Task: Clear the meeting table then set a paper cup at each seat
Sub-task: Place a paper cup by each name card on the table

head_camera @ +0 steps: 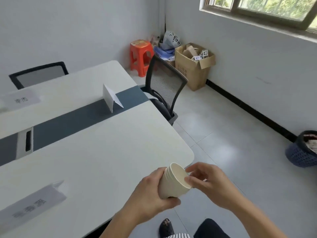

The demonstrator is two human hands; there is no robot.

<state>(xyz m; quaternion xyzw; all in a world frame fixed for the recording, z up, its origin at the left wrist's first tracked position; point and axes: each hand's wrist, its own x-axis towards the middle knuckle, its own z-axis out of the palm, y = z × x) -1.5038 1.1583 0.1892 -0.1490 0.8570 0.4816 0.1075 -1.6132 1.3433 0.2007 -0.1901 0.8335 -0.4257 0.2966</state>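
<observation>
One stack of paper cups (pixel 173 183), four rims by my count, though they blur together, hangs just off the table (pixel 103 143) at its near corner. Long axis tilted: mouth opens up and rightward, base low and left. The left hand (pixel 151 191) wraps round the stack's body, and the right hand (pixel 207 182) pinches the top rim. Three cards on the table: near name card (pixel 34 201), centre name card (pixel 110 97), far name card (pixel 21 99). Two seats: end chair (pixel 163 85), far chair (pixel 39 74).
</observation>
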